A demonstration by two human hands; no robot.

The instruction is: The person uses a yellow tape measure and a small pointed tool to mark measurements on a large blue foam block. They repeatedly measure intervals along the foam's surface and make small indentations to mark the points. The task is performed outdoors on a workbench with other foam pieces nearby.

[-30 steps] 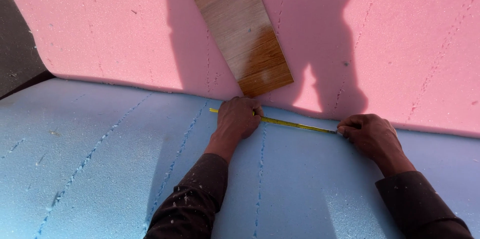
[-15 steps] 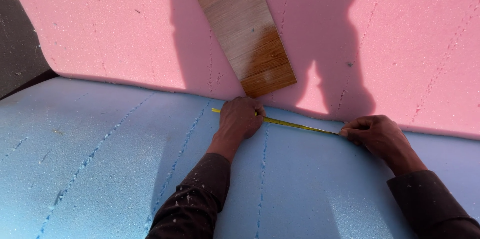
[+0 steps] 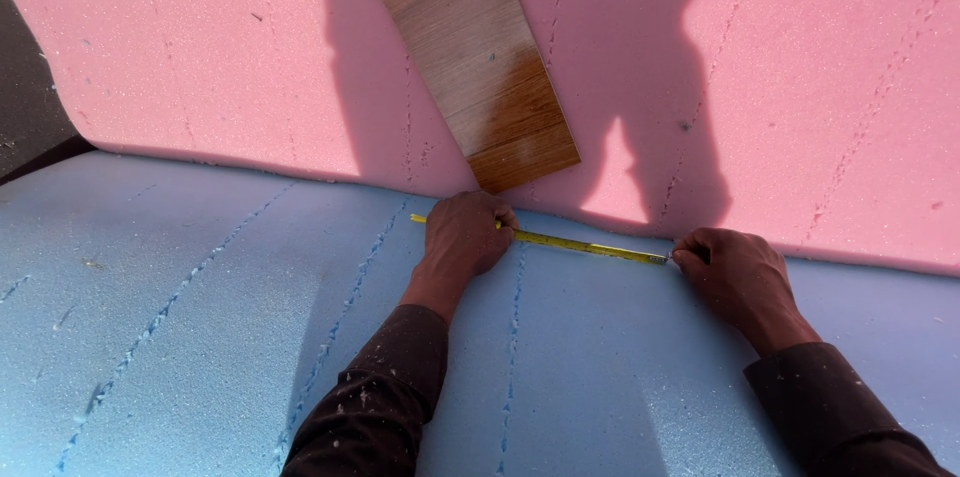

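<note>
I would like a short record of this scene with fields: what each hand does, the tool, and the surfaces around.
left hand: presses down on the yellow tape measure near its left end
right hand: pinches the tape's right end
tape measure: stretched flat along the edge of the blue foam sheet
pink foam sheet: lies beyond the blue one
wooden plank: rests slanted on the pink sheet, not touched

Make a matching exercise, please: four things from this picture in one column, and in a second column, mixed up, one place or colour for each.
Things:
1. wooden board
2. tape measure
3. left hand
4. right hand

Places or colours:
A. yellow, stretched between both hands
B. at the tape's right end
C. lying on the pink foam
D. pressing the tape onto the blue foam

Pairs: 1-C, 2-A, 3-D, 4-B
</note>
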